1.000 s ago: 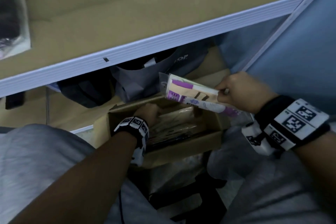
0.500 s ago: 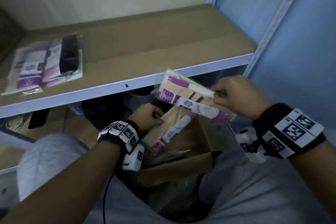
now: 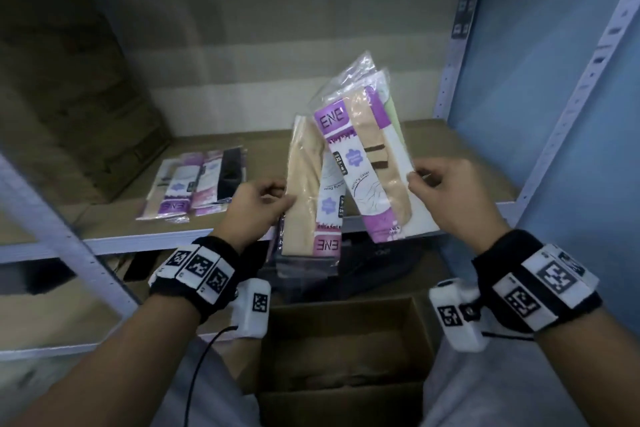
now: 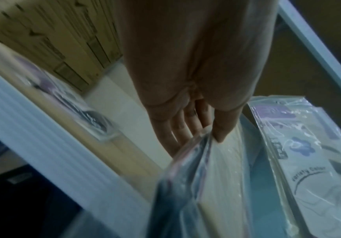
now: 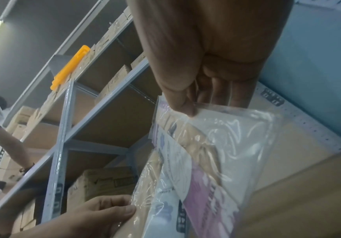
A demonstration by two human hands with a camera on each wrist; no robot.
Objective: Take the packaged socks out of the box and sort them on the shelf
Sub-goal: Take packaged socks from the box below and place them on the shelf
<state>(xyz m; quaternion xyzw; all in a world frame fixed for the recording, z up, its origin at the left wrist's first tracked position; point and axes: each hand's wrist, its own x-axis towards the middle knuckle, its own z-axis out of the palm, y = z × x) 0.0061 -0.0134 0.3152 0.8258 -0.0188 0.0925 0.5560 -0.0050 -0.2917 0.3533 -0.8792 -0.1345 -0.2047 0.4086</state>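
Note:
I hold two clear sock packs upright in front of the shelf (image 3: 457, 139). My left hand (image 3: 266, 198) pinches the edge of a beige sock pack (image 3: 308, 198) with a purple label at its lower end, its thumb on top in the left wrist view (image 4: 222, 128). My right hand (image 3: 429, 180) pinches the right edge of a second sock pack (image 3: 367, 156), which shows beige socks with brown stripes, and overlaps the first. The right wrist view shows my thumb (image 5: 184, 103) on that plastic bag (image 5: 216, 138). The cardboard box (image 3: 343, 350) stands open below, between my knees.
Several sock packs (image 3: 197, 184) lie side by side on the shelf's left part. A tall cardboard carton (image 3: 69, 97) stands at the shelf's back left. Grey uprights (image 3: 575, 87) frame the shelf at right, beside a blue wall. A dark bag (image 3: 377, 263) sits under the shelf.
Both hands rose from the box to shelf height. The left hand drew a beige pack out of the box, and both packs turned from lying flat to standing upright.

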